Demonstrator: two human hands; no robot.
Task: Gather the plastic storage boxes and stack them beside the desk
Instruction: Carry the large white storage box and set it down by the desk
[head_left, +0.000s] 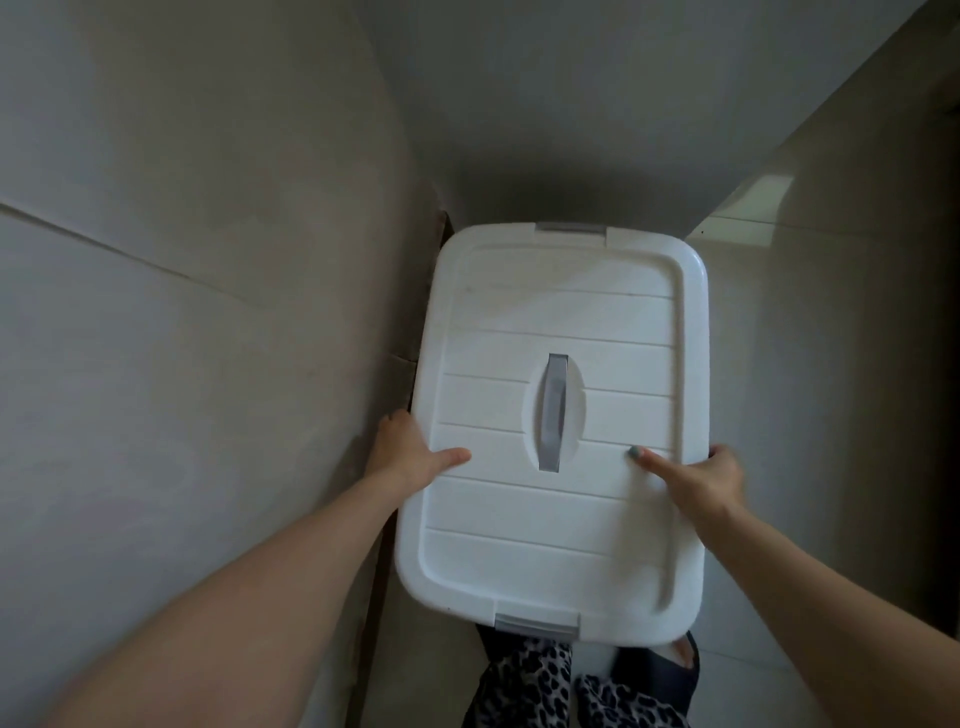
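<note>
A white plastic storage box (561, 519) with a ribbed lid, a grey handle (553, 413) set in its middle and grey clips at both short ends fills the centre of the head view. My left hand (410, 449) grips its left rim, thumb lying on the lid and fingers hidden below. My right hand (706, 475) grips the right rim the same way, thumb on top. The box's body is hidden under the lid.
A pale panel or wall (208, 260) stands close on the left, and a back wall (571, 130) closes the narrow gap. Glossy tiled floor (805, 364) spreads to the right. My patterned trousers (545, 680) and dark slippers show below the box.
</note>
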